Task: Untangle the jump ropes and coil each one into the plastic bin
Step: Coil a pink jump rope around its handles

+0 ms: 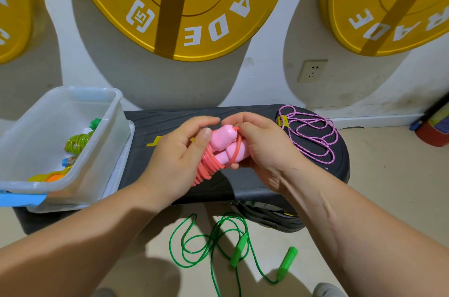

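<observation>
Left hand [173,159] curled round the coiled pink rope [206,168], right hand [263,148] pinching its cord against the handles [222,139]; a slack pinch would likely let the coil spring open.

Our bare forearms reach forward and converge. Our left hand [177,158] and right hand [264,148] meet, fingertips close together, both curled round the rope [222,138].

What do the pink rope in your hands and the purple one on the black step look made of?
The pink jump rope looks like plastic or vinyl: smooth, glossy cord, moulded handles. The purple rope seems woven fabric cord: matte, with a speckled braid pattern.
</observation>
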